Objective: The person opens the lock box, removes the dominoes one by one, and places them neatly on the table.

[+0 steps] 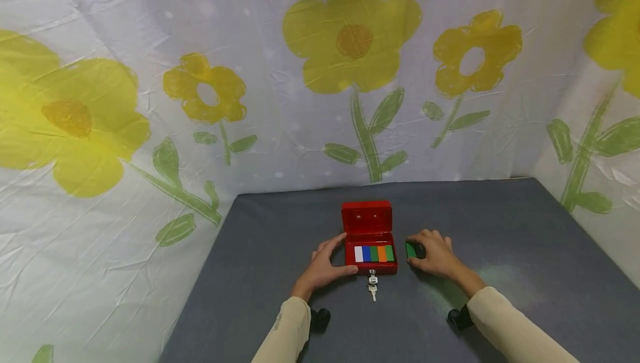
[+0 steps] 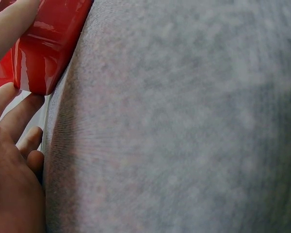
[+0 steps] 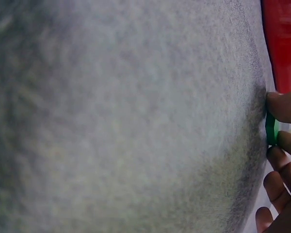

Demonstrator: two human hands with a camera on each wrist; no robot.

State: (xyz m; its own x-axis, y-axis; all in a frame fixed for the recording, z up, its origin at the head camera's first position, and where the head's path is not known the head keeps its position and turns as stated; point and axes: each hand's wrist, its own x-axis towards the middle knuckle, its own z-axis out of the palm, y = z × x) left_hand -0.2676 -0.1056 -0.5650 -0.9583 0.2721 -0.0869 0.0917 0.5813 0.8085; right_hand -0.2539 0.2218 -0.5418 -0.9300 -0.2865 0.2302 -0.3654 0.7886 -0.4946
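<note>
A small red cash box (image 1: 371, 268) stands on the table with its lid (image 1: 367, 218) raised. Inside lies a row of several flat blocks (image 1: 374, 253) in white, blue, green and orange. My left hand (image 1: 322, 265) holds the left side of the box, thumb at the front corner and fingers toward the back. Just right of the box, my right hand (image 1: 436, 254) pinches a green block (image 3: 271, 127) between thumb and fingers, low at the tabletop. Keys (image 1: 372, 285) hang from the front of the box onto the table.
The dark grey table (image 1: 280, 229) carries the box near its middle. Behind and beside it hangs a white cloth (image 1: 280, 146) printed with yellow flowers. Black wrist cameras (image 1: 320, 319) sit at both sleeve cuffs.
</note>
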